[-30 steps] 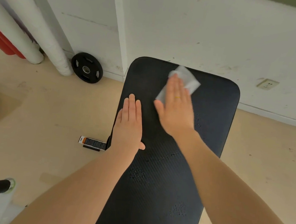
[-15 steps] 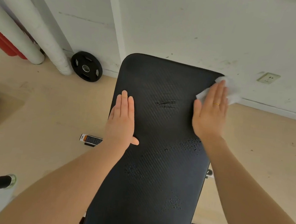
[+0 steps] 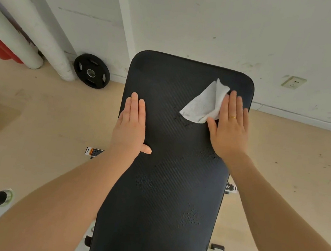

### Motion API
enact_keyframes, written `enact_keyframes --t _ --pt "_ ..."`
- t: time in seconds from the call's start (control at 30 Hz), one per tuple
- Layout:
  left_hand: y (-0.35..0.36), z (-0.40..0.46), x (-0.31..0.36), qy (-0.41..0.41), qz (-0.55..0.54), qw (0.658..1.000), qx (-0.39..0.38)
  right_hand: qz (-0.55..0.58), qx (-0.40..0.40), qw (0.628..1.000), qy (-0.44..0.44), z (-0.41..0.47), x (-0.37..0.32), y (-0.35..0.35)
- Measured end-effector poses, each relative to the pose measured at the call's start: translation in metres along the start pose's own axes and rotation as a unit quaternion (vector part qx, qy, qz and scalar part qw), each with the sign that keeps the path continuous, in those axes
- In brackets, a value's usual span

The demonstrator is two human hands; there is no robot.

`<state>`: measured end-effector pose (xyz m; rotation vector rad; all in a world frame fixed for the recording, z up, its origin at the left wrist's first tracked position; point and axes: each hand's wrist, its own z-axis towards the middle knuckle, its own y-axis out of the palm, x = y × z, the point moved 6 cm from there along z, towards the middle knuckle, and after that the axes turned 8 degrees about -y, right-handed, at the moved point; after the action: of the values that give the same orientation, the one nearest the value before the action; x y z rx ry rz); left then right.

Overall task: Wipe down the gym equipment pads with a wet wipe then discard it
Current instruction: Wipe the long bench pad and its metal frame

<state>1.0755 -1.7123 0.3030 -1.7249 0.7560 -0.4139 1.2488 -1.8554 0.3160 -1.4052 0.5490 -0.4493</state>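
A black ribbed vinyl bench pad (image 3: 168, 166) (damp in patches) is standing before a scuffed white wall (image 3: 252, 28). The left hand (image 3: 131, 125) is resting flat, fingers together; the right hand (image 3: 228, 128), fingers straight, is pressing a crumpled white wet wipe (image 3: 202, 102) onto the pad.

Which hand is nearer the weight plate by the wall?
Left. The left hand lies flat on the pad's left edge, the side toward the weight plate. The right hand presses the wipe at the far edge.
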Motion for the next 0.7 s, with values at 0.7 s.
enact_keyframes --t 0.7 --pt "-0.009 -0.011 0.001 -0.010 -0.084 0.996 -0.004 0.424 0.092 0.889 0.149 -0.028 -0.020 -0.049"
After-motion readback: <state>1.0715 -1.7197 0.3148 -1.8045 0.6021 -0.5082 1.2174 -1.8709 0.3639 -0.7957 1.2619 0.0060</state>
